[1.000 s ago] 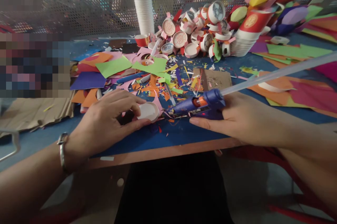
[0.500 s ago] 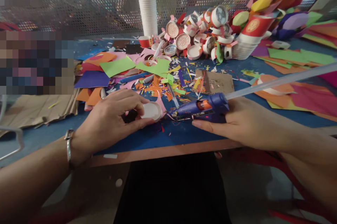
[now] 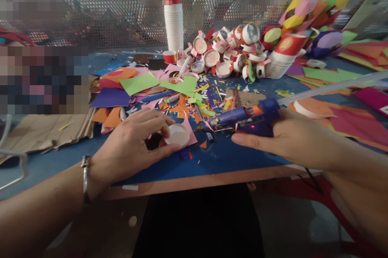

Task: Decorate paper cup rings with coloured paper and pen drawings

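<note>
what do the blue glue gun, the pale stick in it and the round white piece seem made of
Blue glue gun: probably hard plastic, from its smooth, moulded body and sheen. Pale stick: likely hot-melt glue, translucent and waxy-looking. Round white piece: seemingly paper or card, matte with a thin rim.

glue gun [image 3: 236,118]: smooth plastic | disc [image 3: 178,136]: matt paper | bracelet [image 3: 85,176]: glossy metal | cardboard [image 3: 54,132]: ridged

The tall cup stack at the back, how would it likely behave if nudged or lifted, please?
The tall cup stack would probably tip easily, being much taller than wide. It is likely light for its size, since it looks like paper. Lifted by the top, it might come apart, as its pieces appear simply nested.
</note>
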Motion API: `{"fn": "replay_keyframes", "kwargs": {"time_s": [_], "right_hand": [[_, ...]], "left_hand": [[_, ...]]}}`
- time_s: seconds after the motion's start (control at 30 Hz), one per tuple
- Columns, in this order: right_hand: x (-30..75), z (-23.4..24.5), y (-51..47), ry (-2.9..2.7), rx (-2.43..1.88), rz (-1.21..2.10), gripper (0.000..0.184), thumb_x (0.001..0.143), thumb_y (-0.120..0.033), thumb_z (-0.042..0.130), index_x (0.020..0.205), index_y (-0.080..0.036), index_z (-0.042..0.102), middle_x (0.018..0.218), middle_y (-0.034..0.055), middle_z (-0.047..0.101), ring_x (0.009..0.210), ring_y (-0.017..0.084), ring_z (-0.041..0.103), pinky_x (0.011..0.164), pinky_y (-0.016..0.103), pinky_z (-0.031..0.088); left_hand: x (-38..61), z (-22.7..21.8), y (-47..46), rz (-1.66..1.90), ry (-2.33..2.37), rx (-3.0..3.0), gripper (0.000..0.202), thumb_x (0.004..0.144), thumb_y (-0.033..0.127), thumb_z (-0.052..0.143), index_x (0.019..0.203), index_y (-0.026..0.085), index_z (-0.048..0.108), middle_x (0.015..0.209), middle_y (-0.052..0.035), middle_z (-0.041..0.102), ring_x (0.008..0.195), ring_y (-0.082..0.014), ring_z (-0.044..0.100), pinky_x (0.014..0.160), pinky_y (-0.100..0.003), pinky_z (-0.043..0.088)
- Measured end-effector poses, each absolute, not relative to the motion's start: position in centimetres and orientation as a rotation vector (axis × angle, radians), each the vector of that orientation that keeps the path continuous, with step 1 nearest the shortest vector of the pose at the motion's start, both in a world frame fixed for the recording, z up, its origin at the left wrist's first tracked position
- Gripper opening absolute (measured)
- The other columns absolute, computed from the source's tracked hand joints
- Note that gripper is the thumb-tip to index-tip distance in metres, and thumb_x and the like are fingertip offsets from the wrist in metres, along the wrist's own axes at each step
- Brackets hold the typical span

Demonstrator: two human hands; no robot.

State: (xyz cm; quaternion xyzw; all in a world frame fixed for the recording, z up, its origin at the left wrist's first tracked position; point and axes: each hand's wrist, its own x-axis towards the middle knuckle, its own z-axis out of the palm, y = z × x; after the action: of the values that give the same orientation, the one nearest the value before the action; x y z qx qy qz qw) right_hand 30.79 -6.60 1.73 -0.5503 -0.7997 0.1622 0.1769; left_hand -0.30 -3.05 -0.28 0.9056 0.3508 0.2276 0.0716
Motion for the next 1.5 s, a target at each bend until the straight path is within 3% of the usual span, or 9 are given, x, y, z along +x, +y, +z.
{"fn": "replay_keyframes", "kwargs": {"time_s": [0.23,0.37,0.43,0.5,0.63,0.83,1.1,1.3,1.5], "right_hand": [[31.2,1.8,-5.7,-2.253,-1.551,0.458,0.048,0.092,-0.060,0.060,0.123,-0.026,0.075,0.134,0.0073,0.071,0.123,0.036,0.067,0.107,0.046,0.055],[31.1,2.4,-5.0,-2.181,-1.624,0.477,0.040,0.089,-0.062,0.061,0.085,-0.026,0.077,0.090,0.0064,0.078,0.087,0.031,0.076,0.076,0.040,0.063],[30.8,3.1,-4.5,-2.156,-1.627,0.592,0.045,0.090,-0.061,0.060,0.063,-0.025,0.068,0.063,0.0021,0.071,0.061,0.025,0.069,0.058,0.035,0.058],[30.4,3.9,-3.8,-2.137,-1.587,0.667,0.047,0.091,-0.059,0.061,0.058,-0.025,0.064,0.056,-0.0001,0.067,0.053,0.021,0.063,0.052,0.031,0.052],[29.4,5.2,-1.9,-2.100,-1.483,0.702,0.040,0.087,-0.058,0.067,0.066,-0.023,0.066,0.056,-0.0016,0.065,0.053,0.018,0.058,0.057,0.031,0.049],[27.9,5.1,0.9,-2.055,-1.432,0.896,0.038,0.090,-0.056,0.067,0.081,-0.020,0.070,0.066,0.0026,0.068,0.065,0.021,0.064,0.065,0.033,0.052],[27.2,2.8,1.8,-1.814,-1.271,1.091,0.030,0.085,-0.047,0.076,0.073,-0.021,0.066,0.061,-0.0011,0.064,0.054,0.015,0.058,0.051,0.027,0.045],[28.0,2.3,1.8,-1.715,-1.225,1.199,0.027,0.086,-0.040,0.077,0.075,-0.018,0.067,0.065,0.0007,0.066,0.055,0.012,0.056,0.050,0.027,0.041],[28.1,2.1,1.8,-1.728,-1.204,1.198,0.029,0.085,-0.041,0.077,0.074,-0.017,0.068,0.068,0.0018,0.069,0.056,0.012,0.057,0.052,0.027,0.043]], "left_hand": [[-0.9,-0.1,-3.3,0.660,1.159,2.703,0.031,0.086,0.047,0.076,0.103,0.028,0.058,0.116,-0.0028,0.071,0.103,-0.0238,0.068,0.087,-0.039,0.054],[-1.7,0.0,-3.0,0.643,1.345,2.666,0.040,0.085,0.056,0.074,0.108,0.028,0.059,0.110,-0.0045,0.068,0.098,-0.0267,0.066,0.080,-0.041,0.053],[-2.3,0.1,-2.6,0.626,1.448,2.638,0.031,0.090,0.054,0.068,0.104,0.027,0.061,0.103,-0.0052,0.067,0.093,-0.0266,0.065,0.079,-0.042,0.051],[-2.8,0.1,-2.2,0.586,1.527,2.611,0.021,0.096,0.047,0.061,0.099,0.027,0.063,0.100,-0.0059,0.067,0.092,-0.0265,0.064,0.081,-0.043,0.050],[-3.2,0.1,-2.0,0.501,1.591,2.594,0.018,0.097,0.042,0.058,0.099,0.026,0.064,0.098,-0.0072,0.066,0.090,-0.0281,0.063,0.081,-0.045,0.049],[-2.2,0.0,-2.0,0.372,1.780,2.646,0.043,0.093,0.061,0.058,0.110,0.022,0.063,0.107,-0.0116,0.061,0.100,-0.0342,0.053,0.088,-0.056,0.046],[-1.6,0.2,-0.9,0.268,1.699,2.516,0.033,0.094,0.055,0.060,0.103,0.023,0.062,0.108,-0.0076,0.057,0.101,-0.0310,0.051,0.089,-0.052,0.046],[-1.7,0.7,-0.7,0.168,1.853,2.549,0.050,0.087,0.068,0.062,0.110,0.023,0.060,0.111,-0.0107,0.060,0.107,-0.0370,0.051,0.090,-0.055,0.042],[-1.3,1.5,-0.4,0.122,1.696,2.441,0.031,0.094,0.053,0.059,0.094,0.022,0.062,0.103,-0.0070,0.064,0.097,-0.0302,0.053,0.088,-0.048,0.039]]}}
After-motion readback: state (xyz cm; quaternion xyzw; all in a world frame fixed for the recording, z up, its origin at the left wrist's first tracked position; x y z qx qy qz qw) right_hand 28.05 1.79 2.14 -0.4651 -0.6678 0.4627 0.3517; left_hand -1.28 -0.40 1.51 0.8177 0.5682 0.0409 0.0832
